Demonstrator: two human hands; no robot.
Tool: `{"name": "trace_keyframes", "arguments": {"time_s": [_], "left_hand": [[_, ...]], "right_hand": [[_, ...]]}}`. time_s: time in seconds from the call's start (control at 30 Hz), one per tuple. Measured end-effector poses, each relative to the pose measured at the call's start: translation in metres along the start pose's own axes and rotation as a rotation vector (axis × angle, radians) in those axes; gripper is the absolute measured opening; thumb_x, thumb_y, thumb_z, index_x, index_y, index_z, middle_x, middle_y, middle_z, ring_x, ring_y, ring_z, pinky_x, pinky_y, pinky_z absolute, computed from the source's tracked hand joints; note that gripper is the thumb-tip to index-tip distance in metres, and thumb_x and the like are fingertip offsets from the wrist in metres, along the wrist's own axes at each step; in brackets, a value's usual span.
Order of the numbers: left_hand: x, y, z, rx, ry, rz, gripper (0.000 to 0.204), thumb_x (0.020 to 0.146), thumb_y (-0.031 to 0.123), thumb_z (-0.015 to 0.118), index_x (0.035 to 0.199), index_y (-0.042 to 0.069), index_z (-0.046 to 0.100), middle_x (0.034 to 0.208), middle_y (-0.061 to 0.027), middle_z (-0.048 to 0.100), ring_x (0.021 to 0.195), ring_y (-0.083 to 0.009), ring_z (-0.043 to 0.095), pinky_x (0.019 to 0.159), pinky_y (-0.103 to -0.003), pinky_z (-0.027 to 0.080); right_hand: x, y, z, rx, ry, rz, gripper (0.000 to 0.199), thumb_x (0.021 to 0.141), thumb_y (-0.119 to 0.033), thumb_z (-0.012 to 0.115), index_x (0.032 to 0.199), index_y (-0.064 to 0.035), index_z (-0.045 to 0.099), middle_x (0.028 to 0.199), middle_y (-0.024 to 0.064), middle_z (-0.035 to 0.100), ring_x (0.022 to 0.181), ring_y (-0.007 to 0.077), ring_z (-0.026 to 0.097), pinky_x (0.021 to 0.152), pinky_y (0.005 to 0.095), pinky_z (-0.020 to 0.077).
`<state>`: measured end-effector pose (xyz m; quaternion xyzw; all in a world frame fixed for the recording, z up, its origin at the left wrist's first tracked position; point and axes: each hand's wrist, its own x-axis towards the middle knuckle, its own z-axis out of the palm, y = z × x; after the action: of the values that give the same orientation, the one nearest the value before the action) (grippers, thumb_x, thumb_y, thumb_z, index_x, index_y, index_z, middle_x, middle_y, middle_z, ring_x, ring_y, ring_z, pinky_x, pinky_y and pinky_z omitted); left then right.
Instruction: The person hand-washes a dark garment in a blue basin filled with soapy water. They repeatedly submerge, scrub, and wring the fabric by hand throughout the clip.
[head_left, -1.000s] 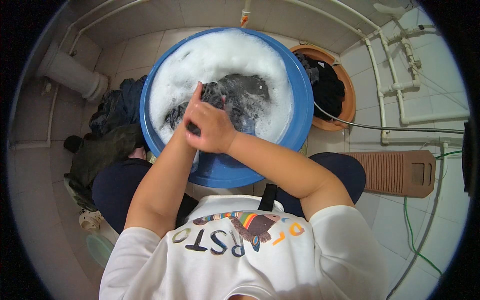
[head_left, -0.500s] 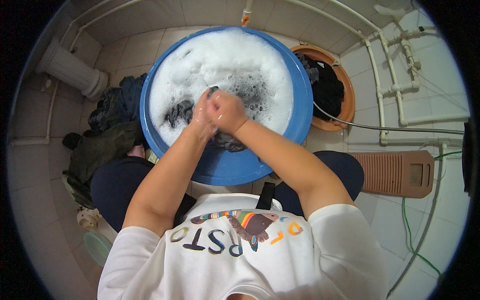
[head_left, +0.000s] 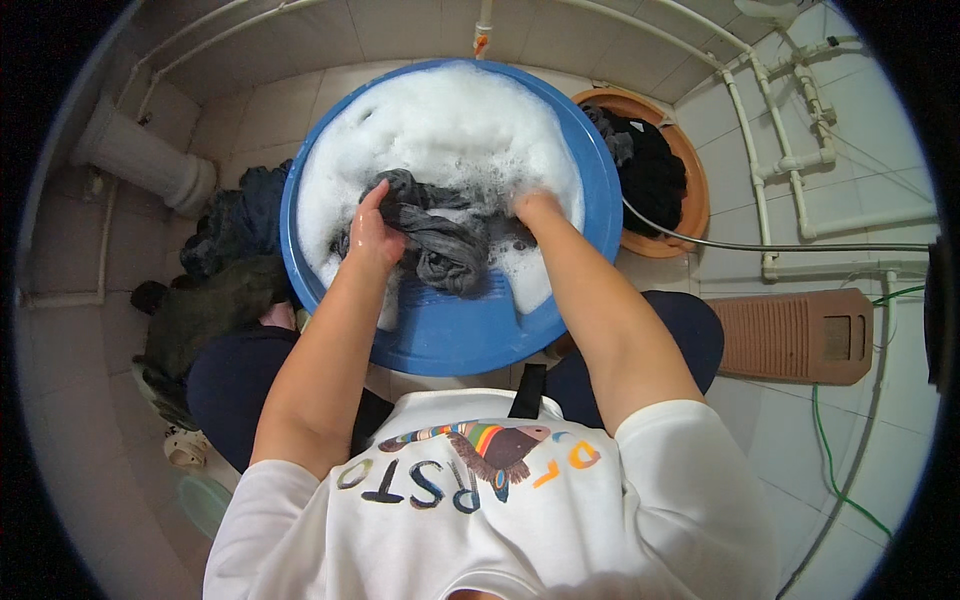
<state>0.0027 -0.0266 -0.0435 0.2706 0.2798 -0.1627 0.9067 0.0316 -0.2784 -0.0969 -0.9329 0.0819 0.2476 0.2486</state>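
A large blue washtub (head_left: pixel 430 362) with a ribbed slope at its near side holds thick white suds (head_left: pixel 440 120). In it a wet, twisted dark grey garment (head_left: pixel 445 250) lies partly on the ribs and partly in the foam. My left hand (head_left: pixel 378 232) is at the garment's left side, thumb pointing up, its other fingers curled at the cloth and partly hidden. On the right my right hand (head_left: pixel 538 206) is closed at the garment's far right end, where foam hides the fingertips.
Dark clothes (head_left: pixel 235 230) lie on the floor to the left. An orange-brown basin (head_left: pixel 695 205) with black clothing stands at the right, a grey hose (head_left: pixel 780 246) passing it. A brown washboard (head_left: pixel 795 337) lies by my right knee; white pipes (head_left: pixel 785 130) line the wall.
My hands were together over the tub's middle; now they are apart, the right one farther right. The grey garment is stretched out between them and more of it shows.
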Motion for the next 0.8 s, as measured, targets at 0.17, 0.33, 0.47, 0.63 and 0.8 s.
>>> {"name": "trace_keyframes", "arguments": {"time_s": [0.17,0.33,0.47,0.63,0.8], "left_hand": [[-0.027,-0.002,0.021,-0.021,-0.176,-0.186,0.056,0.076,0.049,0.058,0.105,0.002,0.053,0.108,-0.0137,0.055,0.1,-0.0288,0.052,0.091,-0.045,0.038],[-0.011,-0.017,-0.005,-0.164,-0.584,-0.114,0.033,0.086,0.037,0.047,0.088,0.005,0.053,0.093,-0.0108,0.057,0.09,-0.0283,0.054,0.083,-0.043,0.043],[-0.025,-0.03,0.006,0.028,-0.346,-0.062,0.026,0.087,0.024,0.041,0.101,0.005,0.052,0.101,-0.0104,0.054,0.094,-0.0246,0.052,0.084,-0.039,0.042],[-0.027,-0.031,0.024,0.144,-0.158,-0.191,0.025,0.086,0.027,0.043,0.094,0.007,0.055,0.093,-0.0102,0.058,0.084,-0.0243,0.056,0.076,-0.037,0.046],[0.008,-0.036,-0.028,-0.053,-0.676,-0.088,0.027,0.086,0.028,0.043,0.093,0.006,0.055,0.089,-0.0113,0.059,0.083,-0.0224,0.056,0.076,-0.036,0.046]], "right_hand": [[-0.057,-0.105,0.003,0.845,0.26,-0.329,0.04,0.067,-0.033,0.067,0.09,-0.0008,0.059,0.102,0.0184,0.056,0.093,0.029,0.054,0.083,0.0361,0.0421],[-0.136,-0.164,0.005,0.491,0.387,-0.948,0.019,0.074,-0.022,0.058,0.071,-0.0035,0.055,0.085,0.0153,0.056,0.078,0.032,0.054,0.072,0.0395,0.0438],[-0.115,-0.136,0.016,0.303,0.68,-1.038,0.024,0.07,-0.032,0.061,0.078,-0.0096,0.062,0.081,0.0119,0.06,0.077,0.0309,0.058,0.073,0.0369,0.0465],[-0.097,-0.125,0.01,0.51,0.612,-0.502,0.017,0.07,-0.025,0.058,0.07,-0.0079,0.059,0.074,0.0146,0.06,0.067,0.0337,0.058,0.06,0.0396,0.0466],[-0.136,-0.152,0.016,0.338,0.468,-0.76,0.015,0.068,-0.024,0.058,0.071,-0.0087,0.06,0.075,0.0141,0.06,0.072,0.0319,0.058,0.064,0.0381,0.0472]]}}
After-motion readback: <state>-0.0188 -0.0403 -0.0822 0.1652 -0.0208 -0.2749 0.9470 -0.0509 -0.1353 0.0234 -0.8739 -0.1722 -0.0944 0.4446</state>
